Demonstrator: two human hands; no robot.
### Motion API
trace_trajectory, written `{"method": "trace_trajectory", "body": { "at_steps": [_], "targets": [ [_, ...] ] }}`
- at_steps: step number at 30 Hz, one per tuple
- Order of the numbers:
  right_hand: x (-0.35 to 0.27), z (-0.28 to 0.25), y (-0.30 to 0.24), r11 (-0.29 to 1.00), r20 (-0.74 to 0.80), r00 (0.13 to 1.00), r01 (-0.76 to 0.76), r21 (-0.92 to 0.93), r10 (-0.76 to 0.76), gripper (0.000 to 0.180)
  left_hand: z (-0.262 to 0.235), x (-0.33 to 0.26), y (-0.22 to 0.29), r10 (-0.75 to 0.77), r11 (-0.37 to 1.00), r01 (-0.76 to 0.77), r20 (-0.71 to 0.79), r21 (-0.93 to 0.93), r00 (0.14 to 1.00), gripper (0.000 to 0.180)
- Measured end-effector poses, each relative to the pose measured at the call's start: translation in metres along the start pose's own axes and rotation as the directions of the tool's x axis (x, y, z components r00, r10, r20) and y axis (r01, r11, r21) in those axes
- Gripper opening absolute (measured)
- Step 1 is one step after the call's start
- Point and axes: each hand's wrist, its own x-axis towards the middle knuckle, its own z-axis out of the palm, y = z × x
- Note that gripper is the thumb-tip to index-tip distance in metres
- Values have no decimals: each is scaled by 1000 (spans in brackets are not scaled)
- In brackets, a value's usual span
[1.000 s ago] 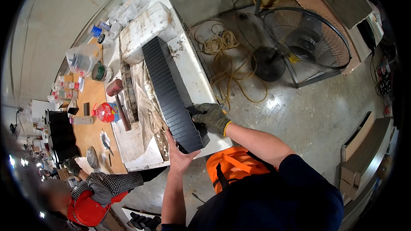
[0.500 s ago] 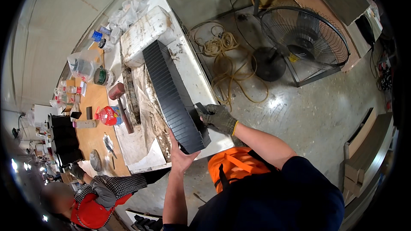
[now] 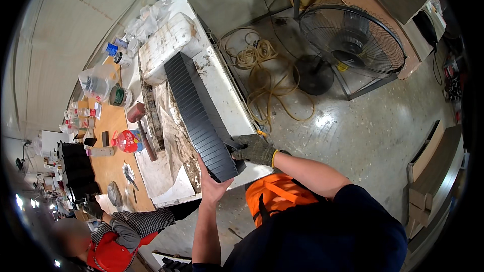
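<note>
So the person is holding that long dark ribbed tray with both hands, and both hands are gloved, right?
Not quite. Both hands do hold the long dark ribbed tray at its near end, but only the right hand wears a glove; the left hand is bare. The head view shows this.

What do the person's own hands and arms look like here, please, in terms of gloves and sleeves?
The left hand is bare, with a bare forearm. The right hand wears a dark speckled knit glove with a yellow cuff edge; its forearm is bare up to a dark navy short sleeve.
</note>
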Motion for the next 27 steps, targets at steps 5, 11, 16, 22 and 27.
{"method": "trace_trajectory", "body": {
  "at_steps": [5, 11, 16, 22, 27],
  "targets": [
    [2, 0, 0, 998, -2, 999, 48, -43, -48, 55, -2, 0, 7, 45, 993, -45, -3, 111, 999, 121],
    [3, 0, -10, 992, -43, 996, -84, -95, 80, 50, 0, -1, -2, 14, 999, -14, -6, 41, 1000, 122],
    [5, 2, -7, 999, -54, 997, -52, -10, 52, 44, 0, 0, -6, -2, 1000, 3, -4, 18, 1000, 124],
    [3, 2, -12, 996, -54, 995, -85, 26, 87, 45, -1, -4, -16, 12, 992, -9, -21, 128, 1000, 126],
    [1, -3, 6, 999, -13, 1000, 3, 51, -3, 43, -1, -4, -12, 169, 806, -170, 54, 567, 984, 121]
  ]
}}
